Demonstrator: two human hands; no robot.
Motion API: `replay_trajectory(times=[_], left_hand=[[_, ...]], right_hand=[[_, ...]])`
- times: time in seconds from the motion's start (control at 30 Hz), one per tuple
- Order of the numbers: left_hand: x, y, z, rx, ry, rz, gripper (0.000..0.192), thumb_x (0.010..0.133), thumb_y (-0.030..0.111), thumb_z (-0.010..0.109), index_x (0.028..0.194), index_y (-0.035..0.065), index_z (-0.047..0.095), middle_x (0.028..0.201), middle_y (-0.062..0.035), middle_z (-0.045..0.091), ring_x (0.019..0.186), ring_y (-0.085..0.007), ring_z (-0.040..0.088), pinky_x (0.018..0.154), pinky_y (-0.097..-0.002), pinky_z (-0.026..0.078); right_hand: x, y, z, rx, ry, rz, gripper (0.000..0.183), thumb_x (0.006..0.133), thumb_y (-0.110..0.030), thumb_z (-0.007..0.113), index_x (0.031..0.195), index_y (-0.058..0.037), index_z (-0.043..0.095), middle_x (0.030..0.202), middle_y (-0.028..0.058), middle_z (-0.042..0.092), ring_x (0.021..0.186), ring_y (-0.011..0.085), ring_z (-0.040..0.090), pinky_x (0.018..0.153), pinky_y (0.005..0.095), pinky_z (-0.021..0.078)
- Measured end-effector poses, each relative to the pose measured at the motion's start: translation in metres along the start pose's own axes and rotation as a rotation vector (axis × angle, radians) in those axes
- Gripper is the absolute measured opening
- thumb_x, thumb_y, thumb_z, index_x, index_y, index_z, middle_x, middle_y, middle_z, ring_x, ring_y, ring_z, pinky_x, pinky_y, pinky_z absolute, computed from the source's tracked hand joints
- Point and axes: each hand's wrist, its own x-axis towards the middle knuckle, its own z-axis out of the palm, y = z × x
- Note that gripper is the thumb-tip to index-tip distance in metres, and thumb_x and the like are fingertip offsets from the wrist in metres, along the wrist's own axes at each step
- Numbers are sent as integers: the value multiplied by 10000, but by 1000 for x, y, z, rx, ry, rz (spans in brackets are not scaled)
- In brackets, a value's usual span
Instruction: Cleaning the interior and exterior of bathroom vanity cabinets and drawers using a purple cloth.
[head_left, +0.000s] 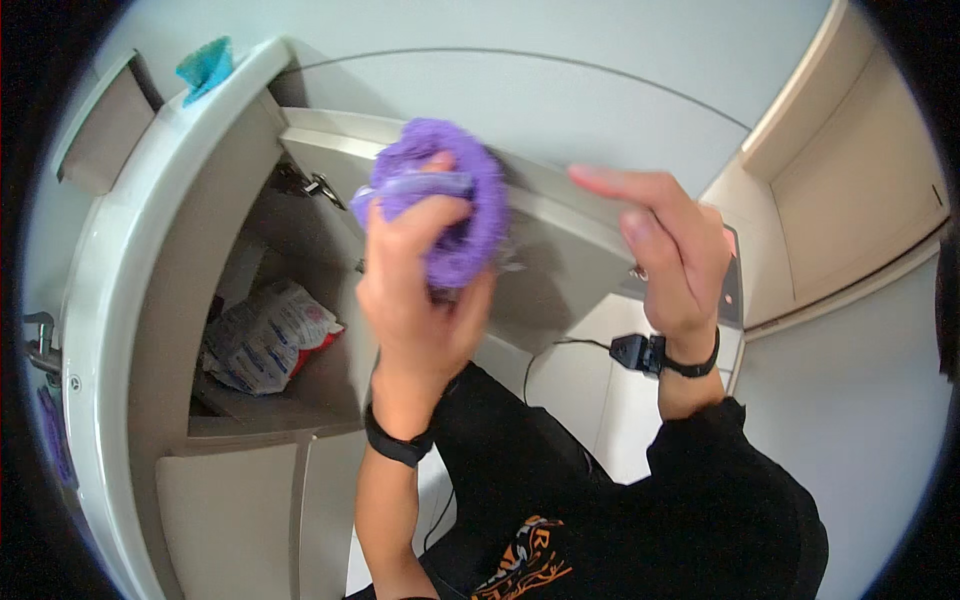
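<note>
My left hand grips a fluffy purple cleaning cloth or duster head, held up in front of the open cabinet door. A translucent plastic strip crosses the purple pile under my fingers; whether it belongs to the cloth I cannot tell. To the right, my right hand is raised and holds nothing. Its index finger points left, apart from the thumb, and the fingertips are blurred. Both wrists wear black bands. Inside the vanity cabinet lies a printed plastic bag with a red edge.
A white washbasin counter curves along the left, with a teal sponge or cloth on its far end. A chrome faucet and another purple cloth are at the left rim. A black cable hangs near the white floor.
</note>
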Motion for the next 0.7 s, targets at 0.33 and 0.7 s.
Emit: replay_trajectory(times=[0.33,0.7], left_hand=[[-32,48,43,-219,29,3,390,613,-15,740,934,118,564,1210,-189,599,941,-321,661,690,-341,557],[-118,49,26,-283,208,-283,346,704,-50,702,944,79,489,1103,-258,607,919,-326,641,816,-359,511]], right_hand=[[8,19,-10,236,-126,-47,308,936,-118,440,1161,-51,639,575,26,535,477,104,479,479,246,385],[1,-3,-2,121,-98,-1,340,937,-97,376,1112,-6,654,669,40,642,466,49,520,436,187,415]])
